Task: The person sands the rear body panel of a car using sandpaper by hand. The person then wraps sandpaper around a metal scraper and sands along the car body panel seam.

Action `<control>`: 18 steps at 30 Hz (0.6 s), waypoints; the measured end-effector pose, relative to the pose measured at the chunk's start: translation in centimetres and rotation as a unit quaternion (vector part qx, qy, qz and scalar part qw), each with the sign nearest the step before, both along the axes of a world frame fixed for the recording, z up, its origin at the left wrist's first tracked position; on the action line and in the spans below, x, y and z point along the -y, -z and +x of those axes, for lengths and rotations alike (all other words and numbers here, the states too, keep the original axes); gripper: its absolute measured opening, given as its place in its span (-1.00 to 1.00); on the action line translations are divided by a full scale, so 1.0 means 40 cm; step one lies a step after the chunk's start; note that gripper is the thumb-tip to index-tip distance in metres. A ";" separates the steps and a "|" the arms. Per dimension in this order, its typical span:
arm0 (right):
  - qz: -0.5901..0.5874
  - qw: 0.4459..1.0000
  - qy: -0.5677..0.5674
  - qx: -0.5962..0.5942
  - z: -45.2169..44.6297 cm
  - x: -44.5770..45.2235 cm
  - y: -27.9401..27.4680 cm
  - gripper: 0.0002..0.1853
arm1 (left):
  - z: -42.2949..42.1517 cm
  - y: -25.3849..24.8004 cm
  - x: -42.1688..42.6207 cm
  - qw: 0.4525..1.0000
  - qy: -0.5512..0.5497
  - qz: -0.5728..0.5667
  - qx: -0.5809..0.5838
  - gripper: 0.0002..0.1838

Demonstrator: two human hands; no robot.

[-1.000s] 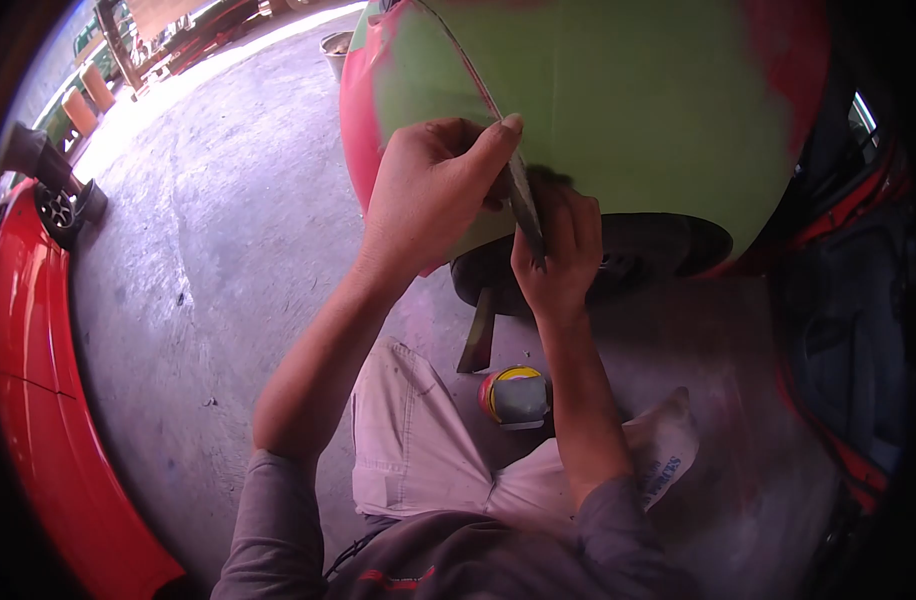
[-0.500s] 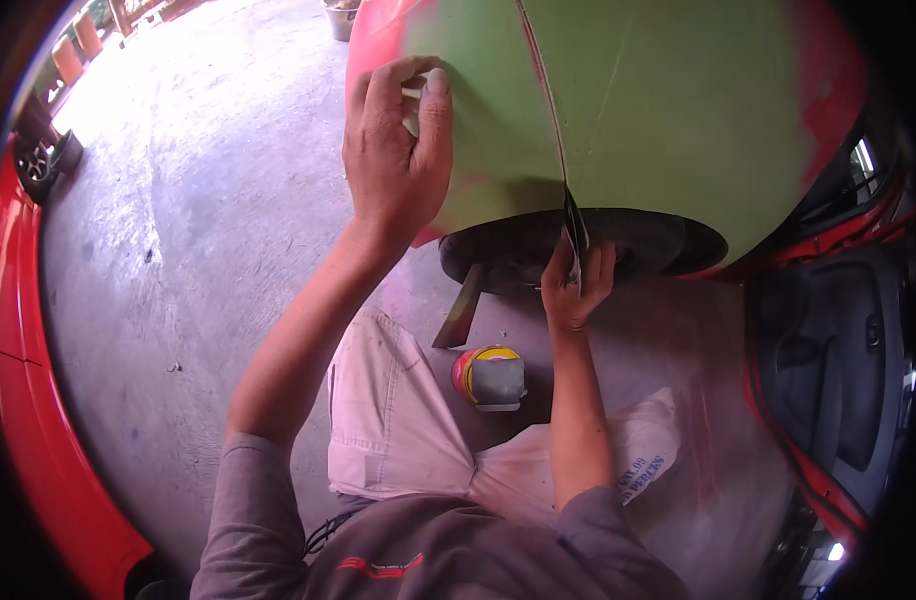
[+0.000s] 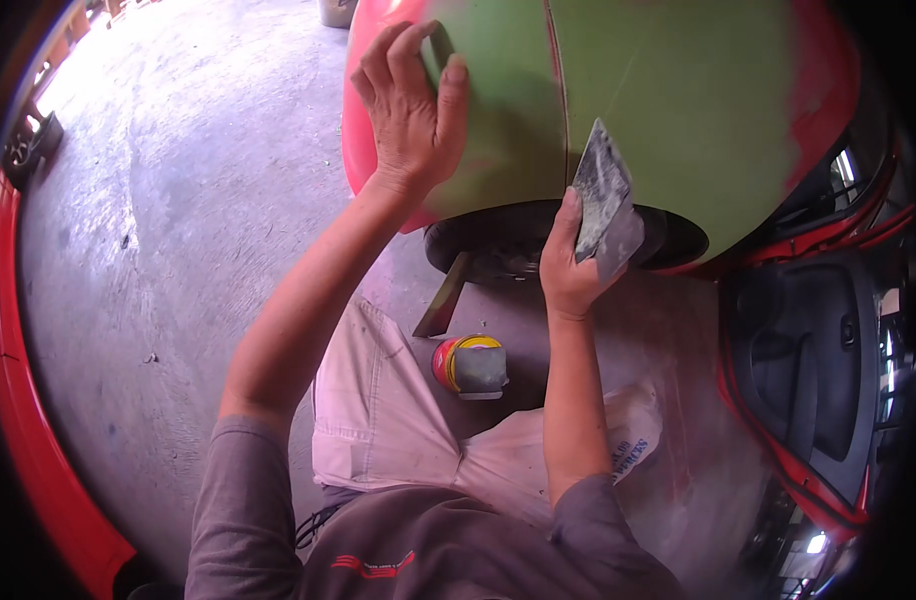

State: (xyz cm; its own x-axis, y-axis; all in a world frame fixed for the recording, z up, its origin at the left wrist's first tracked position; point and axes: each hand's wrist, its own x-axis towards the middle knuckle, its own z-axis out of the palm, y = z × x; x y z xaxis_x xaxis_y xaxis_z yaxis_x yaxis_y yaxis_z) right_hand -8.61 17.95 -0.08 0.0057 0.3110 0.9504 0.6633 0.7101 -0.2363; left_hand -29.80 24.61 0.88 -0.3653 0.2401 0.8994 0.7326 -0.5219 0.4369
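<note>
Grey, smudged sheets (image 3: 604,188) are pinched in our right hand (image 3: 581,275), hiding its fingers, before the green car panel (image 3: 678,110), which the picture's top edge crops; our left hand (image 3: 415,115) is open, holding nothing visible.

I log a dark grey-purple T-shirt (image 3: 448,530), its chest bearing a red mark (image 3: 376,567) with tiny pale lettering. Left sleeve (image 3: 240,490) and right sleeve (image 3: 600,512): short, plain, ending near the elbows. Trousers (image 3: 383,400): pale, pinkish, seamed, lightly smudged. Dark cord (image 3: 313,525) at left waist. Blue lettering (image 3: 633,458) near right knee; I cannot tell whether that cloth is trouser.
</note>
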 end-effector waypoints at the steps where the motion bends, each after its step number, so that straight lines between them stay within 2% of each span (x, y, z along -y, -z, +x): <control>1: 0.001 1.000 -0.003 0.006 -0.003 -0.005 -0.014 -0.85 | -0.001 0.006 0.000 1.000 0.000 0.001 -0.001 -0.45; 6: -0.009 0.999 -0.026 0.032 -0.004 -0.021 -0.039 -0.86 | -0.003 0.015 0.005 1.000 0.005 0.002 0.001 -0.43; 12: 0.042 0.994 0.025 0.098 -0.013 -0.037 -0.049 -0.89 | -0.002 0.004 0.013 1.000 -0.001 0.004 -0.005 -0.43; 18: 0.024 0.993 0.028 0.110 -0.004 -0.045 -0.037 -0.87 | -0.003 0.002 0.013 1.000 -0.012 0.002 -0.010 -0.43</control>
State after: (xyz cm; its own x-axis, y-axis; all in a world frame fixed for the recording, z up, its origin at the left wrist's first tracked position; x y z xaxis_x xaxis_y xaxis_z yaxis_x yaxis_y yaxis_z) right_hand -8.76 19.73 1.42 -0.1881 0.2703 0.9442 0.7333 0.6782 -0.0480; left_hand -29.93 24.08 0.79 -0.3518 0.2280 0.9079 0.7536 -0.5063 0.4192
